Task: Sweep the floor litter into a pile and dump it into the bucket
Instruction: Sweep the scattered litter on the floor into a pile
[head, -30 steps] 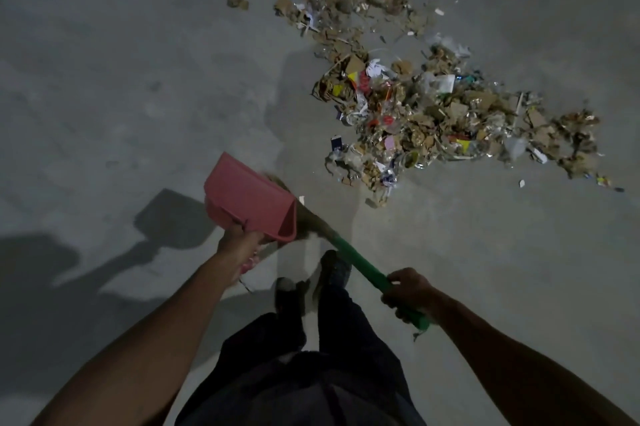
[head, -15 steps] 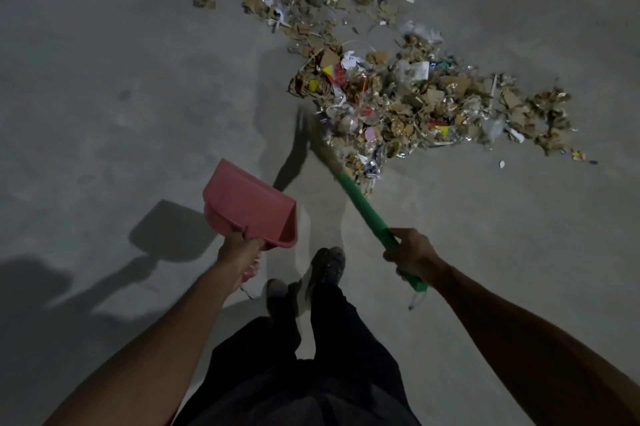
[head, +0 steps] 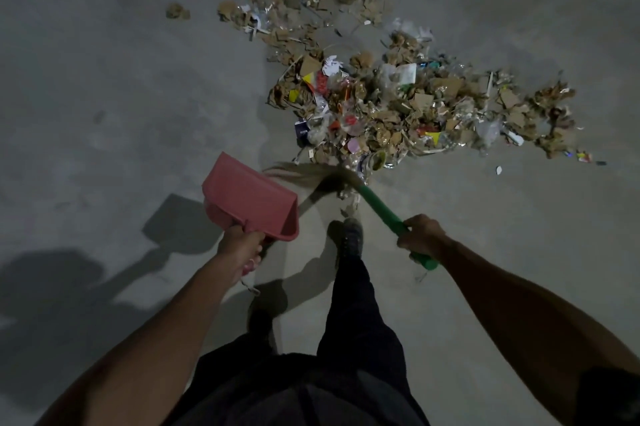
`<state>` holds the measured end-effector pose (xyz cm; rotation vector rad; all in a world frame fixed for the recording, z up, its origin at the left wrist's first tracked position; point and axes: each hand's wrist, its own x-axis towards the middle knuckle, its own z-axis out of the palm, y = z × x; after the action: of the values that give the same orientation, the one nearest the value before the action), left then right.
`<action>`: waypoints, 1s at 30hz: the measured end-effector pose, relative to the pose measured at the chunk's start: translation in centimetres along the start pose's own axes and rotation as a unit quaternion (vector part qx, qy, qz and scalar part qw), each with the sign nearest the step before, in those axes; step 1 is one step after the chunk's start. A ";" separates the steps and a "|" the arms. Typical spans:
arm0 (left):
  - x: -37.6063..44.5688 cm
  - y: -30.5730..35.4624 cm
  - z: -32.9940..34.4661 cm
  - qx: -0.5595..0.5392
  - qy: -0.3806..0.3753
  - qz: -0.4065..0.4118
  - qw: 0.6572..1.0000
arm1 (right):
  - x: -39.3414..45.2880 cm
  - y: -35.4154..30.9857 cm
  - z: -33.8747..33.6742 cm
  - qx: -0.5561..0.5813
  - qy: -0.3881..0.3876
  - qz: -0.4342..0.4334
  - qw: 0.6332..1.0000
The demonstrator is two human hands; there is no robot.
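Sweeping loose litter (head: 398,103), light cardboard and foil scraps likely to scatter, heaped on the floor (head: 121,79) ahead; right hand (head: 420,235) grip wraps broom (head: 381,209) handle; left hand (head: 240,247) grip clasps dustpan (head: 249,199) handle.

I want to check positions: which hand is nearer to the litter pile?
Right. The right hand grips the broom just below the pile; the left hand, holding the dustpan, is farther left.

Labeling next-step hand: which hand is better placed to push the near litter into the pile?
Right. The right hand grips the green-handled broom, bristles at the litter pile's near edge. The left hand holds the red dustpan off the floor.
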<state>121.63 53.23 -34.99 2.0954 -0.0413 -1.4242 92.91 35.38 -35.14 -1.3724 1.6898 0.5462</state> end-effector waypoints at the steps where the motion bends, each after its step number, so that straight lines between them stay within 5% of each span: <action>1: 0.5 1.2 1.2 0.004 0.007 -0.006 1.000 | 2.0 -0.9 -2.0 -0.008 0.003 -0.009 1.000; 8: 2.9 10.5 9.0 -0.022 0.034 -0.047 0.998 | 13.7 -7.3 -15.5 -0.051 -0.019 -0.074 0.996; 15: 4.8 16.9 12.7 -0.079 0.048 -0.051 0.994 | 21.5 -14.5 -21.9 -0.128 0.006 -0.158 0.979; 23: 7.0 19.5 14.0 -0.070 0.082 -0.043 0.993 | 25.2 -22.6 -23.6 0.009 0.022 -0.187 0.982; 30: 5.7 21.1 14.2 -0.089 0.060 -0.027 0.994 | 18.0 -16.3 -20.2 0.090 -0.056 -0.157 0.982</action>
<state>118.12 27.47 -32.95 2.0436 0.1838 -1.2800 100.89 4.87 -36.54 -1.4133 1.3624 0.2767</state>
